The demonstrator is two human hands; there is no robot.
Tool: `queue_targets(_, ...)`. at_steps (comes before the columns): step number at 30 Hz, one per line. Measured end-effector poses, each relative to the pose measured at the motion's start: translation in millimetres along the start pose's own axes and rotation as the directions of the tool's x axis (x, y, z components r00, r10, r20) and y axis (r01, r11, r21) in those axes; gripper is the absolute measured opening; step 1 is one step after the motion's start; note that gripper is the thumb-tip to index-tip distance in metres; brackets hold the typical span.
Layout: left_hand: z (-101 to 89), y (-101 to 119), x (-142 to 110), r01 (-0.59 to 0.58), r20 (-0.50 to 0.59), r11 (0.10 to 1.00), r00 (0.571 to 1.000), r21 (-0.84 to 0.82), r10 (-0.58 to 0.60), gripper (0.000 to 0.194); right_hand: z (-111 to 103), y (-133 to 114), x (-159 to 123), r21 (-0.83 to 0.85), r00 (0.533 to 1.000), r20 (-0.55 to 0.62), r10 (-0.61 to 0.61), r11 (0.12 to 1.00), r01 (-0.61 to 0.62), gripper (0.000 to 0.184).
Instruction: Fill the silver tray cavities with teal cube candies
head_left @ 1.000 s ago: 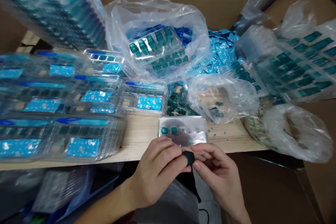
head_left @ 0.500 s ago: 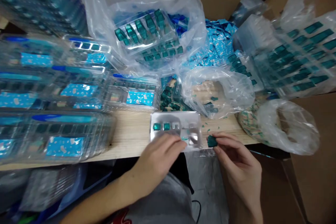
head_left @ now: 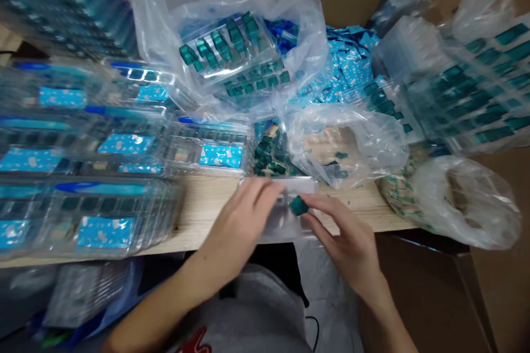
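My right hand (head_left: pixel 343 237) pinches a small teal square piece (head_left: pixel 298 206) between thumb and fingertips, over a clear plastic blister tray (head_left: pixel 285 226) near the table's front edge. My left hand (head_left: pixel 244 220) lies over the left part of that tray with fingers stretched forward, covering its pockets. Just behind the tray lies a loose heap of teal pieces (head_left: pixel 271 157).
Stacks of filled clear trays with blue labels (head_left: pixel 103 176) cover the left of the wooden table (head_left: pixel 207 204). Plastic bags of teal pieces (head_left: pixel 236 55) and blue packets (head_left: pixel 343 71) sit behind, more bags (head_left: pixel 464 94) at the right. Cardboard boxes surround the table.
My right hand carried the teal piece from the tray's right edge to above the tray. My left hand slid forward over the tray, hiding the two seated pieces.
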State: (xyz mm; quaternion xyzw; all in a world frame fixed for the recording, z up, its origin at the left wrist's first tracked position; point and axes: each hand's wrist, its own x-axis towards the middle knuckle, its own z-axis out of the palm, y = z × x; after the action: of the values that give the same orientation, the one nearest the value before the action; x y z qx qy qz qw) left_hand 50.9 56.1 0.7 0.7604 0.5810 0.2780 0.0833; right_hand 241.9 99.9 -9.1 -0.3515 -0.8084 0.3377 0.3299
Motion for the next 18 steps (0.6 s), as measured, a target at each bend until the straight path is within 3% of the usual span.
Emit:
queue_targets(5,-9.5,-28.6,26.3,-0.003,-0.141,0.995,0.99,0.1,0.017,0.027,12.3,-2.0,24.6,-0.18,0.963,0.234,-0.132,0.968,0.176,0.019)
queue_targets(10,-7.5,-36.0,27.9,0.056,-0.231,0.991,0.973,0.122,-0.026,0.026,20.8,-4.1,35.7,-0.325,0.927,0.331,-0.178,0.901,0.289,0.02)
queue_targets(13,-4.5,-36.9,37.8,0.002,-0.224,0.973,0.973,0.23,0.051,0.025,23.1,-6.3,37.6,-0.363,0.918,0.373,-0.137,0.889,0.28,0.022)
queue_targets(16,-3.0,-38.4,48.0,-0.044,-0.201,0.967,0.975,0.249,0.096,0.026,10.7,-3.7,39.3,-0.231,0.939,0.319,-0.129,0.95,0.209,0.015)
queue_targets(18,-4.5,-39.8,48.2,-0.029,-0.213,0.982,0.975,0.189,0.069,0.026,-4.9,4.1,44.7,-0.172,0.982,0.157,-0.101,0.977,0.128,0.012)
